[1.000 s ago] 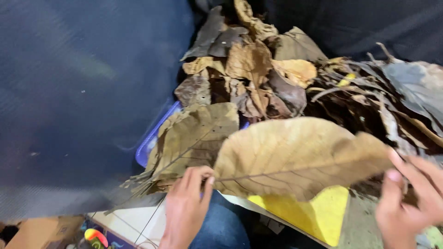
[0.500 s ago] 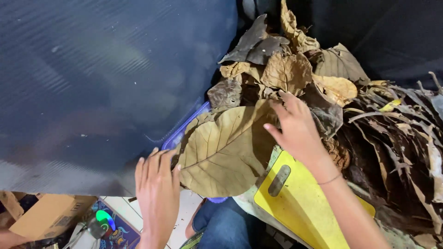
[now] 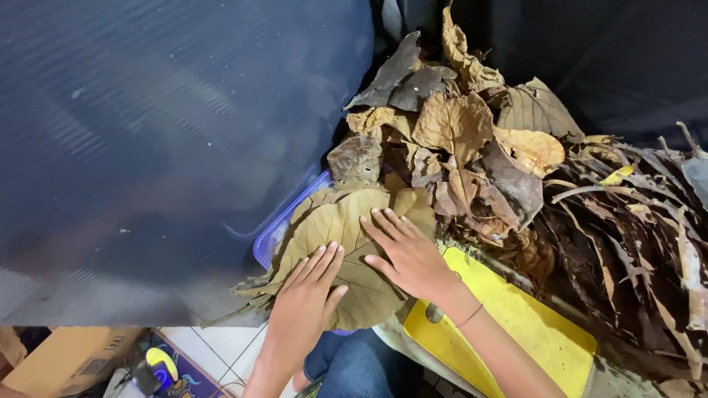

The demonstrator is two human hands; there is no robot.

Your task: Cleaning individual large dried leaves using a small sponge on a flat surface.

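The left half of the view is filled by a dark sheet [image 3: 169, 147], stretched over the surface and bare of leaves. Against its right edge a heap of dry brown leaves [image 3: 472, 140] is piled, curled and crumpled, with a darker tangle of stems and shredded leaves [image 3: 634, 228] spread to the right of it. Below the heap a yellow board [image 3: 531, 324] is laid, tilted, its near corner passing under the right forearm. A blue tray [image 3: 274, 239] shows only as a rim at the edge of the sheet, the rest being covered. On the tray a stack of flattened leaves [image 3: 332, 221] is laid, broad and tan, the top leaf spread out almost flat. Both hands are pressed on this top leaf: the left hand [image 3: 306, 295] lies palm down on its near part, fingers straight and together, and the right hand [image 3: 405, 254] lies just beside it, fingers fanned toward the heap. Neither grip is closed on anything; both are open and flat on the leaf. As far as can be judged, a few leaves have been smoothed and stacked, while the far greater part of the heap is left unsorted. How many leaves are in the stack cannot be told.
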